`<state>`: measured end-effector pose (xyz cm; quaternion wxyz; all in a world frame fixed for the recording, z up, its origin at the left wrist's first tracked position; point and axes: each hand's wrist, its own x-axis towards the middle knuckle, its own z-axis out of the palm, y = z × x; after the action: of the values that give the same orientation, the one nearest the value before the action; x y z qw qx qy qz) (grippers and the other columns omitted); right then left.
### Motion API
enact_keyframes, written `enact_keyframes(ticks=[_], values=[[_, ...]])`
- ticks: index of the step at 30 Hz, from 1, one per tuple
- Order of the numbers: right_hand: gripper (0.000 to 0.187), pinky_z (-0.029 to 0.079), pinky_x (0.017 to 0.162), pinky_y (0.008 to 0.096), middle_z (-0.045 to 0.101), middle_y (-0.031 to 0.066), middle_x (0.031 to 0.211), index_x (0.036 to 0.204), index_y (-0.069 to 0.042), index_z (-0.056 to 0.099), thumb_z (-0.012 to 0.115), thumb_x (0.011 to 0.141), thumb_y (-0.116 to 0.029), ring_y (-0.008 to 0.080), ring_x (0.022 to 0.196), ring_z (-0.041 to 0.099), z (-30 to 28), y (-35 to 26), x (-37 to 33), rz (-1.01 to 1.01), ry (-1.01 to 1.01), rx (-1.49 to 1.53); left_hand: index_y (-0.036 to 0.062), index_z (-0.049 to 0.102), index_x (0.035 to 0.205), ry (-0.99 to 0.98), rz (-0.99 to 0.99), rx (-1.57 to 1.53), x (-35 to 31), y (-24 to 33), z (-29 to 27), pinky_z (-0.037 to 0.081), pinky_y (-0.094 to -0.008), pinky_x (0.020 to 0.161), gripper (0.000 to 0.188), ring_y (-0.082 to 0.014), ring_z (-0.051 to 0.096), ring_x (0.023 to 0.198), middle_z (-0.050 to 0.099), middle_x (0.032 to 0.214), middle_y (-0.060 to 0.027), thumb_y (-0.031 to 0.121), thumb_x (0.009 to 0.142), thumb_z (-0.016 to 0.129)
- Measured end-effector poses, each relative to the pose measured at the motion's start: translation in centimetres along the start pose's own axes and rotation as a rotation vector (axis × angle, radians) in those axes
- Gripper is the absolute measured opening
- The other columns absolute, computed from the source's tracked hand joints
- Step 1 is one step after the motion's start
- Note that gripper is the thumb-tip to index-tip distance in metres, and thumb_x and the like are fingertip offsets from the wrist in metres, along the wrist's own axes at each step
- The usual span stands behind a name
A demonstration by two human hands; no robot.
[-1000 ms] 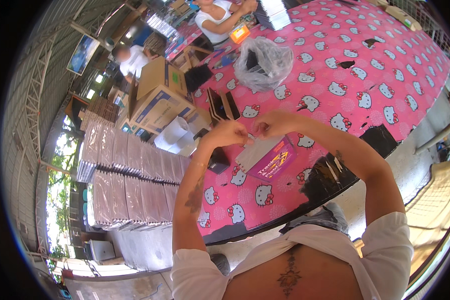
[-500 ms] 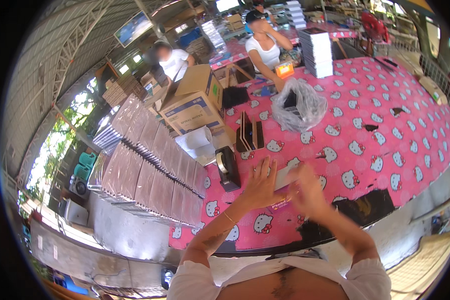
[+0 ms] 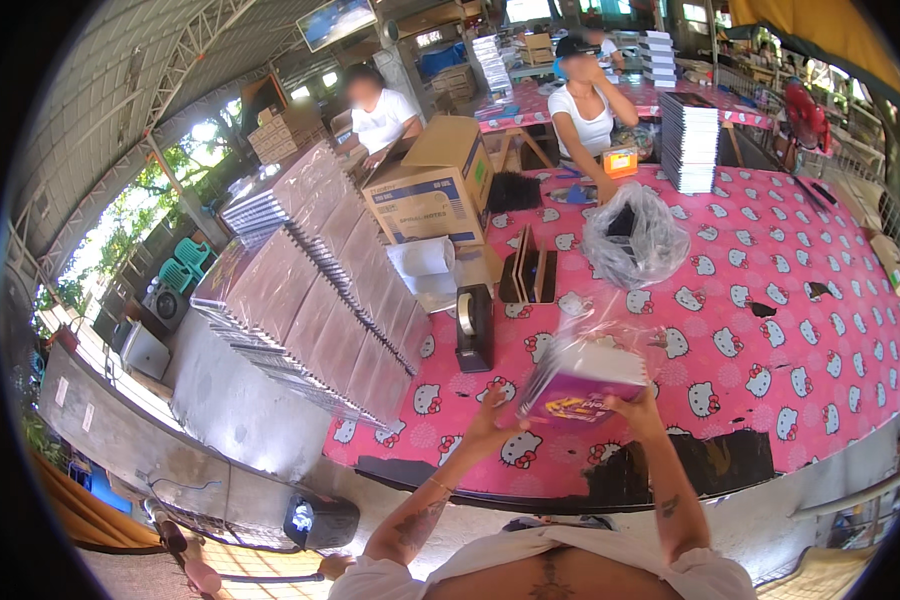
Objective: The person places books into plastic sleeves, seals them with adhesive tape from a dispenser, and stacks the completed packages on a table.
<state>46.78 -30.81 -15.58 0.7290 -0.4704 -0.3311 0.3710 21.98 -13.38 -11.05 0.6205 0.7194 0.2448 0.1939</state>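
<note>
A thick pack of spiral notebooks (image 3: 585, 393) with a purple cover and white page edges is tilted over the near part of the table, loose clear plastic wrap (image 3: 595, 320) around its far side. My right hand (image 3: 635, 411) grips its near right corner. At the near left corner, my left hand (image 3: 493, 427) holds the pack's edge, thumb and fingers on either side. A black tape dispenser (image 3: 475, 330) stands just beyond my left hand. Behind the pack are a dark upright holder with slots (image 3: 528, 275) and a crumpled clear plastic bag (image 3: 635, 240).
Tall wrapped stacks of notebooks (image 3: 315, 300) stand on the left. Beyond them are a cardboard carton (image 3: 425, 205) and a white roll (image 3: 425, 265). Another notebook stack (image 3: 688, 145) stands at the back. A co-worker (image 3: 585, 115) reaches toward the plastic bag across the pink patterned table (image 3: 810, 300).
My hands were close together over a purple item low on the table; now they are apart at the notebook pack's two near corners. The pack is raised and its wrap shows. The view has shifted.
</note>
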Motion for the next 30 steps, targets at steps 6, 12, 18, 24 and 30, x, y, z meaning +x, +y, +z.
enact_keyframes(ticks=[6, 12, 18, 24, 30], values=[[0.051, 0.049, 0.09, 0.0307, 0.063, 0.0038, 0.115, 0.133, -0.003, 0.055, 0.074, 0.088, -0.016, 0.0141, 0.103, 0.06, 1.6, -8.5, 2.7, 0.129, -0.113, -0.298, -0.0025, 0.06, 0.128, 0.148, 0.442, 0.381, 4.3, 4.7, 1.8, 0.043, -0.0368, 0.105, 0.04, -0.0217, 0.06, 0.118, 0.067, 0.12, -0.0129, 0.016, 0.093, 0.066], [0.032, 0.05, 0.08, 0.0373, 0.07, 0.0062, 0.088, 0.11, -0.005, 0.069, 0.075, 0.085, -0.025, 0.0195, 0.087, 0.066, 8.2, -18.4, 2.7, -0.727, 0.174, -0.829, -0.0022, 0.071, 0.111, 0.588, 0.401, 0.012, 6.5, 4.9, -5.9, 0.053, -0.0327, 0.081, 0.025, -0.0184, 0.066, 0.084, 0.07, 0.1, -0.0104, 0.015, 0.095, 0.059], [0.031, 0.046, 0.088, 0.0426, 0.065, 0.0081, 0.095, 0.1, -0.013, 0.069, 0.08, 0.074, -0.027, 0.0274, 0.095, 0.063, 15.8, -14.8, 2.1, -0.78, -0.066, -1.428, 0.0068, 0.069, 0.114, 0.299, -0.23, -0.04, 11.4, -8.1, -15.7, 0.052, -0.031, 0.076, 0.022, -0.0168, 0.063, 0.086, 0.069, 0.093, -0.0036, 0.015, 0.094, 0.065], [0.032, 0.044, 0.088, 0.0436, 0.065, 0.005, 0.086, 0.095, -0.013, 0.063, 0.081, 0.073, -0.027, 0.0274, 0.093, 0.064, 17.5, -14.2, 2.0, -0.823, -0.004, -1.461, 0.009, 0.071, 0.099, 0.483, 0.023, -0.362, 10.4, -11.1, -11.2, 0.054, -0.0336, 0.063, 0.013, -0.0174, 0.066, 0.075, 0.069, 0.082, -0.0028, 0.017, 0.09, 0.067], [0.035, 0.038, 0.095, 0.0436, 0.065, 0.0024, 0.091, 0.099, -0.013, 0.061, 0.081, 0.074, -0.027, 0.0247, 0.091, 0.063, 17.2, -13.7, 2.2, -0.578, -0.065, -1.443, 0.009, 0.073, 0.099, 0.426, -0.135, 1.03, 8.2, -3.7, -13.2, 0.056, -0.0324, 0.068, 0.012, -0.0181, 0.071, 0.082, 0.072, 0.09, -0.006, 0.016, 0.092, 0.067]])
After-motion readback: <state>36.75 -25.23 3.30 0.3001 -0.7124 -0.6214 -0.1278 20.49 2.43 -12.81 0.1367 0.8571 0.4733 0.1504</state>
